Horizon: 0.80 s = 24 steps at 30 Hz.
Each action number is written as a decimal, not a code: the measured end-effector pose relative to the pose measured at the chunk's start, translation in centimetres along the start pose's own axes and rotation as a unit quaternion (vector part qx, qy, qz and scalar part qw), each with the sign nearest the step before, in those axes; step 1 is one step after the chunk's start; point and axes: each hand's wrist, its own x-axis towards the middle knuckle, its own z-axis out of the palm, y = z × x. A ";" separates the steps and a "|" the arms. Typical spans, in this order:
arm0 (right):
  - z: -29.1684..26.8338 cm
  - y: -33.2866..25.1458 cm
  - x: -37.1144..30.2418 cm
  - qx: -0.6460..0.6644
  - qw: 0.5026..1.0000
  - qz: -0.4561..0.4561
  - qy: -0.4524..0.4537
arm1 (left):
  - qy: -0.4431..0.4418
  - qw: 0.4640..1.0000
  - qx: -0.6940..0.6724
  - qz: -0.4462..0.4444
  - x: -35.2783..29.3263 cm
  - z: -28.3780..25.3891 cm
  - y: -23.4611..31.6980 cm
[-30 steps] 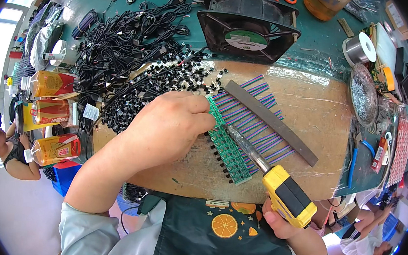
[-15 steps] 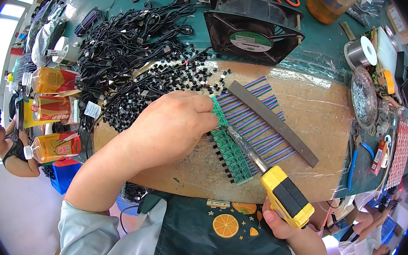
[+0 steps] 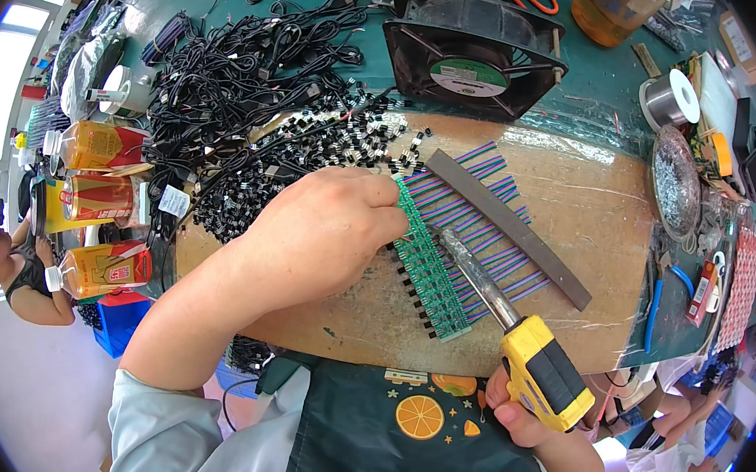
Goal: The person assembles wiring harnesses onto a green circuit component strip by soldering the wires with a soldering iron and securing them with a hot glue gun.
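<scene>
A green strip of small circuit boards (image 3: pixel 433 278) lies slantwise on the brown work board (image 3: pixel 603 212). Striped ribbon wires (image 3: pixel 518 290) run from its right side, and small black connectors (image 3: pixel 414 300) stick out along its left. A dark flat bar (image 3: pixel 514 235) rests across the wires. At the strip's upper left end, my left hand (image 3: pixel 325 222) is closed, its fingertips bent down; whatever they pinch is hidden. My right hand (image 3: pixel 520 418) grips a yellow and black soldering gun (image 3: pixel 547 371). Its metal tip is just right of the strip, over the wires.
Loose black connectors (image 3: pixel 246 191) and tangled black cables (image 3: pixel 229 85) pile up at the left. A black fan (image 3: pixel 472 59) stands at the back. On the right are a solder spool (image 3: pixel 673 101), a round dish (image 3: pixel 674 183) and blue-handled pliers (image 3: pixel 653 313). Bottles (image 3: pixel 106 269) line the left.
My right hand has drawn the soldering gun a little right, so its tip has come away from the strip near my left fingertips. My left hand has stayed nearly still.
</scene>
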 end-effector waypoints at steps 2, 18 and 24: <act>0.5 -0.6 0.7 0.013 0.997 -0.075 0.009 | -0.001 1.000 0.000 -0.003 0.0 0.0 0.1; 0.0 -0.8 0.3 -0.221 0.969 -0.109 -0.016 | 0.010 1.000 -0.006 -0.025 -0.5 0.1 0.9; 0.7 -0.2 0.0 -0.114 0.990 -0.077 0.036 | -0.002 1.000 -0.013 -0.022 -0.4 0.2 0.7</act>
